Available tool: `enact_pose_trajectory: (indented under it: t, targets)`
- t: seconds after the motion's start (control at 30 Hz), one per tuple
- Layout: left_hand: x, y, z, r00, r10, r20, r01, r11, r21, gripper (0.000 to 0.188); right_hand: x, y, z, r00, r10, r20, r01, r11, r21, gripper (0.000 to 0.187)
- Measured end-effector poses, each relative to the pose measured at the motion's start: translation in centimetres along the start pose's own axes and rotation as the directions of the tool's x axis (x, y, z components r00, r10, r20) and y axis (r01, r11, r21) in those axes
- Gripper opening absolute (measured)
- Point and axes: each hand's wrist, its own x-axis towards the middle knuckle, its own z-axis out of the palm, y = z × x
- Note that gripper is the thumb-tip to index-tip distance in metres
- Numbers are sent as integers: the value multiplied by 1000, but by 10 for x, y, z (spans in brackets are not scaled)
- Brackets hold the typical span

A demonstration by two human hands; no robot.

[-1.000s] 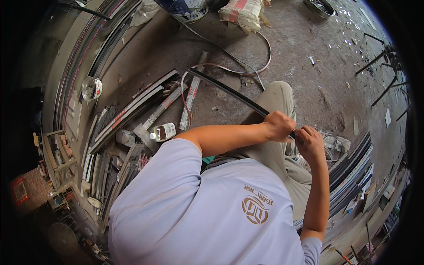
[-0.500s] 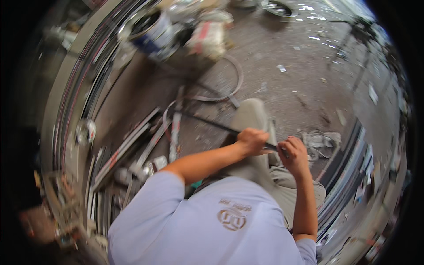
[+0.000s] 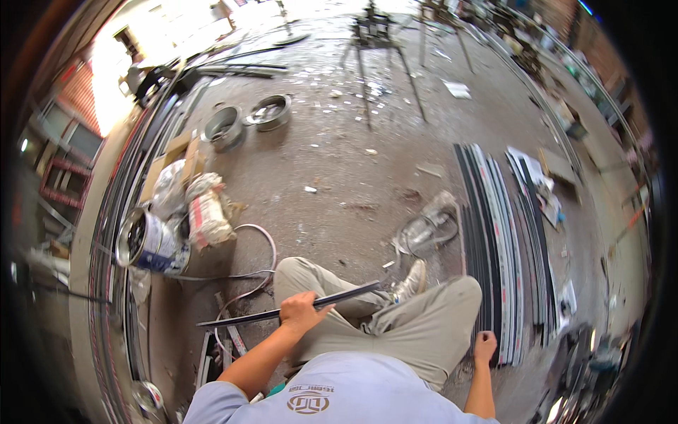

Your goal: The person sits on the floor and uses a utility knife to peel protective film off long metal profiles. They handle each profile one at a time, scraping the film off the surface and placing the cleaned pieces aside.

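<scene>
My left hand is closed round a long dark metal strip, gripping it along its middle. The strip lies slantwise above my lap, its right end higher and over my shin. My right hand is beside my right knee, fingers curled, close to the near ends of a bundle of long dark and grey profiles on the floor. Whatever it may hold is hidden. My legs, in beige trousers, are folded in front of me.
At the left stand a white-and-blue bucket, a white-and-red sack and a pinkish hose. Two round metal pans sit farther off. A clear plastic bag lies ahead, and a metal stand is at the back.
My right hand has let go of the strip and moved right, beside the profiles. My left hand still grips the strip, which now tilts up to the right. The view has swung to the right and up.
</scene>
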Motion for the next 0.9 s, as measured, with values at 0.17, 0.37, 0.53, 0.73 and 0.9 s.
enact_pose_trajectory:
  t: [0.17,0.37,0.53,0.73,0.9]
  targets:
    - [4,7,9,994,-98,48,90,985,147,61,-124,158,35,866,336,370,-163,889,-427,30]
    - [3,28,9,996,-74,56,53,948,313,66,-195,135,56,737,618,271,-573,786,-235,55]
    - [19,24,8,998,-4,58,-16,943,331,68,-196,99,49,770,625,132,-592,776,-219,47]
    - [17,25,12,999,-1,47,-16,937,348,67,-169,108,54,777,602,185,-537,787,-304,48]
    - [10,27,7,999,-23,33,10,936,351,68,-171,96,45,620,683,385,-565,730,-385,57]
